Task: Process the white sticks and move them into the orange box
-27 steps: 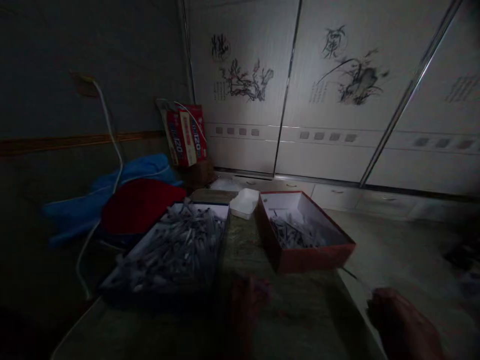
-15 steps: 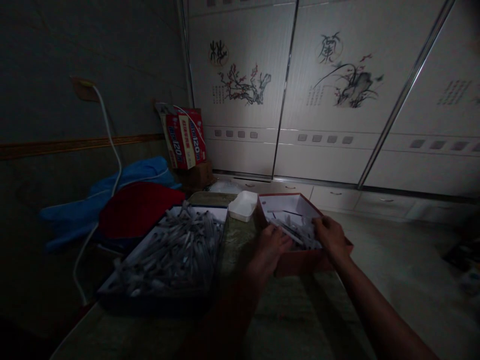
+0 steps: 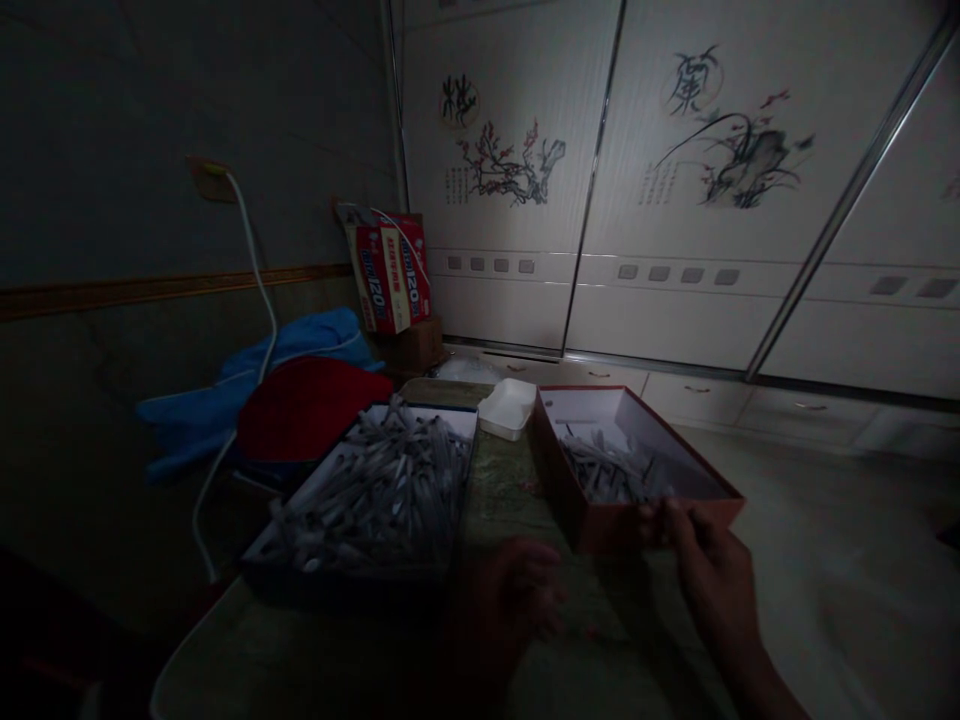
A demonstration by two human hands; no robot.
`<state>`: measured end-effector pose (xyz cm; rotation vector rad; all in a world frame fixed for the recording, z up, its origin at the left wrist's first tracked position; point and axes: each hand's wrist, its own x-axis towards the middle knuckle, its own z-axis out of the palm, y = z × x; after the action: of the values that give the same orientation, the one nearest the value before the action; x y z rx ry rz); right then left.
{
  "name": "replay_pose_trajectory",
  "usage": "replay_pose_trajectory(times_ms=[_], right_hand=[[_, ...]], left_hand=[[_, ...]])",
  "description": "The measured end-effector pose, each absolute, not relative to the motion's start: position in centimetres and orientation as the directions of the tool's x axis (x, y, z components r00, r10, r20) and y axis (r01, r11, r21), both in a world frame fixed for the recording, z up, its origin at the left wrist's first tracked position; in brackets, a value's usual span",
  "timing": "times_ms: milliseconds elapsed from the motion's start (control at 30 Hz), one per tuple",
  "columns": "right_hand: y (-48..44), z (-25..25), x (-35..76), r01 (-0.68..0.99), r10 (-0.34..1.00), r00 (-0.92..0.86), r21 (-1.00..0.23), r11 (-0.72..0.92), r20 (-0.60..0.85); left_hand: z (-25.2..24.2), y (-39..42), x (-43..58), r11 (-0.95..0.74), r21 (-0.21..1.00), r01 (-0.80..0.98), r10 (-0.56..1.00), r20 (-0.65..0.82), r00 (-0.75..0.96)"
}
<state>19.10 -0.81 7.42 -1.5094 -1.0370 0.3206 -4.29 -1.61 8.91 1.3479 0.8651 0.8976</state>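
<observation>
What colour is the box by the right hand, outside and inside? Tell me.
Reddish-brown outside, whitish inside; the box shows best in the head view.

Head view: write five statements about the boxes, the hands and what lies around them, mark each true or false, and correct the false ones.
1. The white tray sits between the far corners of the dark box and the reddish box. True.
2. The reddish box is the fuller one. False: the dark box holds the larger heap of thin pieces.
3. The right hand is nearer the reddish box. True.
4. The left hand is inside the dark box. False: it is outside both boxes.
5. A red item lies left of the dark box. True.
</observation>
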Motion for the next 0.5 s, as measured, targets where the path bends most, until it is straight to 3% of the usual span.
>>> replay_pose_trajectory(times_ms=[67, 133, 200, 267, 300, 333, 500], right_hand=[[-2.7, 5.5, 17.6, 0.254, 0.767, 0.608, -0.965, 0.061, 0.208], [-3.8, 3.2, 16.4, 0.047, 0.804, 0.594, -0.999, 0.013, 0.038], [-4.2, 1.2, 15.7, -0.09, 0.83, 0.554, -0.996, -0.014, -0.062], [-4.2, -0.3, 15.5, -0.125, 0.836, 0.543, -0.992, -0.019, -0.084], [-4.1, -0.8, 15.5, -0.12, 0.836, 0.542, -0.993, -0.019, -0.082], [-4.0, -1.2, 15.6, -0.119, 0.837, 0.541, -0.993, -0.022, -0.083], [-3.5, -2.8, 16.5, -0.085, 0.846, 0.529, -0.996, -0.026, -0.067]], left_hand=[[10.7, -0.9, -7.1, -0.105, 0.977, 0.186, 0.921, 0.025, 0.389], [12.2, 1.2, -9.9, -0.286, 0.846, 0.449, 0.927, 0.125, 0.355], [12.7, 4.1, -12.2, -0.422, 0.606, 0.675, 0.901, 0.193, 0.389], [12.0, 7.0, -13.8, -0.489, 0.304, 0.818, 0.872, 0.134, 0.471], [11.3, 8.3, -14.3, -0.527, 0.181, 0.831, 0.849, 0.069, 0.524], [10.5, 9.4, -14.6, -0.552, 0.136, 0.823, 0.833, 0.035, 0.552], [7.0, 11.8, -13.6, -0.664, 0.075, 0.744, 0.743, -0.041, 0.668]])
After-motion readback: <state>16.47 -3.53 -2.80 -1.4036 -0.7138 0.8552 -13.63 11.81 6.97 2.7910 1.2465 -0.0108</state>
